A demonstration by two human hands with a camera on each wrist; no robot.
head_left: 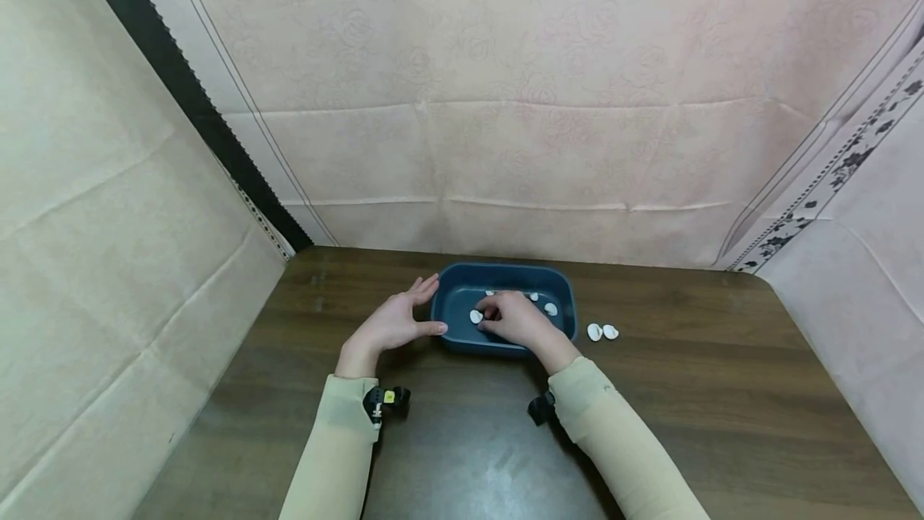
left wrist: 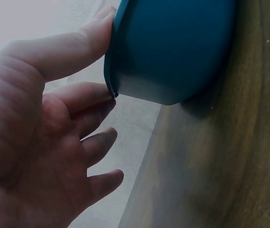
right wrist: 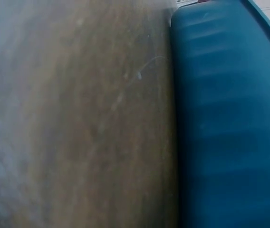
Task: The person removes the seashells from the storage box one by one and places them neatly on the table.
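Note:
A blue rectangular tray [head_left: 469,350] sits on the table, with several small white shell-like pieces [head_left: 551,309] lying inside. My left hand [head_left: 393,319] is at the tray's left end, fingers extended. In the left wrist view, its thumb and index fingertip touch the tray's rim [left wrist: 110,71], while the other fingers are spread apart below. Reaching over the near side, my right hand [head_left: 516,318] is inside the tray with bent fingers. Its thumb and index fingertips pinch one white shell-like piece [head_left: 476,317]. The right wrist view shows the tray's outer wall [right wrist: 230,118] but no hand.
Two more white pieces [head_left: 602,332] lie on the wooden table [head_left: 686,359], just right of the tray. Pale patterned cloth [head_left: 505,143] hangs behind the table's far edge and along both sides. A dark strip [head_left: 209,119] runs down the left corner.

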